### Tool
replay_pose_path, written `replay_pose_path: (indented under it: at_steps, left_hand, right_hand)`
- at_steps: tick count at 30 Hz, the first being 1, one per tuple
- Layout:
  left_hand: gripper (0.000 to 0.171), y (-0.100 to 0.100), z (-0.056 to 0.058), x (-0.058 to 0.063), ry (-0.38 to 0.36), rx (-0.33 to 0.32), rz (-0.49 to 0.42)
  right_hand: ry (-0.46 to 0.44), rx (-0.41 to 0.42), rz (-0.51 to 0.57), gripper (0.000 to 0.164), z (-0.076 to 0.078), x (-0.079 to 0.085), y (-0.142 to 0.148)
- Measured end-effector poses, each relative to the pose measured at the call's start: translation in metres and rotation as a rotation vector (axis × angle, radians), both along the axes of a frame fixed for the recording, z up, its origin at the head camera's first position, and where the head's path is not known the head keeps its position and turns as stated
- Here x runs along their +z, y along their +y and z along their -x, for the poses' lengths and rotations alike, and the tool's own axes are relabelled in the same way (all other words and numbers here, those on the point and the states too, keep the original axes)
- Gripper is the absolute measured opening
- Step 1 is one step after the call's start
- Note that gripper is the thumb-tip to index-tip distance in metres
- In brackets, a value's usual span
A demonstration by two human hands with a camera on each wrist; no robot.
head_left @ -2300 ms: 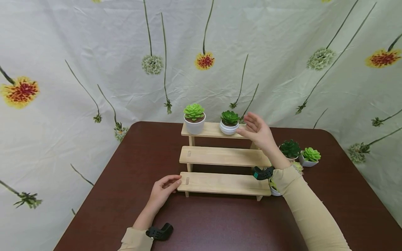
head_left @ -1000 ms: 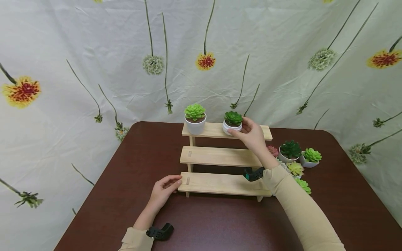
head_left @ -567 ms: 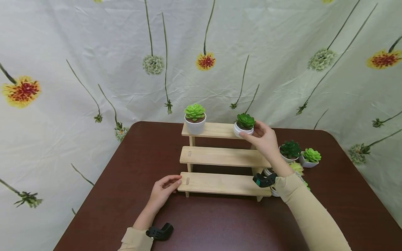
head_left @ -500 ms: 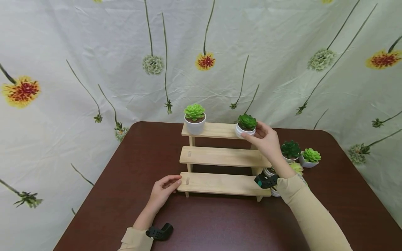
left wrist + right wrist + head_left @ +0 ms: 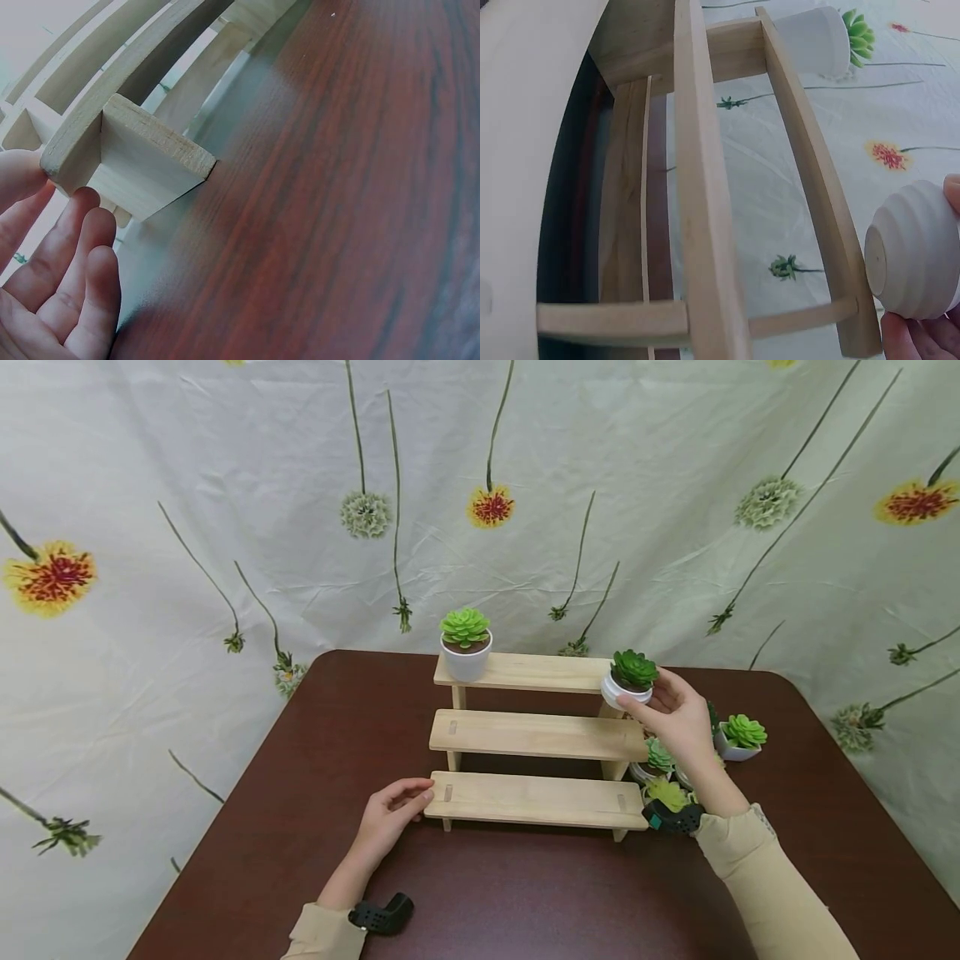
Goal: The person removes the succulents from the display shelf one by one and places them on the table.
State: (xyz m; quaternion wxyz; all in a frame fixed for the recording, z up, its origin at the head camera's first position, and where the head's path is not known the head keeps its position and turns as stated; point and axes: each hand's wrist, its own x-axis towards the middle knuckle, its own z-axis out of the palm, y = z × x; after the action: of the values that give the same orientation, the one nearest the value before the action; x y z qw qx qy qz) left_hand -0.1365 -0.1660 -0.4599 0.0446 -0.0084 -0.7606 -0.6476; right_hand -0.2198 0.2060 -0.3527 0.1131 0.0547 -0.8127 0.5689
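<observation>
My right hand holds a dark green succulent in a white ribbed pot at the right end of the top step of a three-tier wooden stand. In the right wrist view the underside of the pot shows, close beside the top board. My left hand is at the left end of the lowest step; the left wrist view has the thumb against the board's end and fingers below it. A light green succulent in a white pot stands at the left of the top step.
Right of the stand several potted succulents cluster on the dark red table, partly hidden by my right arm. Among them are a bright green one in a square pot and a yellow-green one. A flower-print cloth hangs behind the table.
My right hand first came away from the dark green succulent's pot, then took hold of it and moved it rightward along the top step to its right end. My left hand has not moved.
</observation>
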Motion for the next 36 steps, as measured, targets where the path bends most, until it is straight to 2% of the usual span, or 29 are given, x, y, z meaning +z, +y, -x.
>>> replay_pose_path:
  at_steps: [11, 14, 18, 27, 32, 36]
  left_hand:
    - [0.021, 0.0, 0.001, 0.0, -0.006, 0.001, 0.007]
    - [0.022, 0.0, 0.001, -0.001, -0.007, -0.001, 0.004]
    - [0.022, -0.001, 0.001, -0.001, -0.003, -0.005, -0.002]
    - [0.022, 0.0, 0.001, 0.0, 0.001, -0.007, -0.003]
    - [0.021, 0.0, 0.0, 0.001, -0.005, -0.005, 0.004]
    - [0.021, 0.0, 0.0, 0.001, -0.01, -0.002, 0.009]
  right_hand:
    - [0.044, -0.076, 0.02, 0.059, -0.016, -0.014, 0.025]
    - [0.067, -0.086, 0.023, 0.059, -0.006, -0.039, 0.043]
    - [0.089, -0.146, -0.002, 0.06, 0.007, -0.073, 0.064]
    - [0.039, -0.278, -0.057, 0.064, 0.0, -0.089, 0.09]
    - [0.013, -0.341, -0.056, 0.063, 0.007, -0.12, 0.121]
    - [0.002, -0.366, 0.003, 0.063, 0.01, -0.141, 0.142]
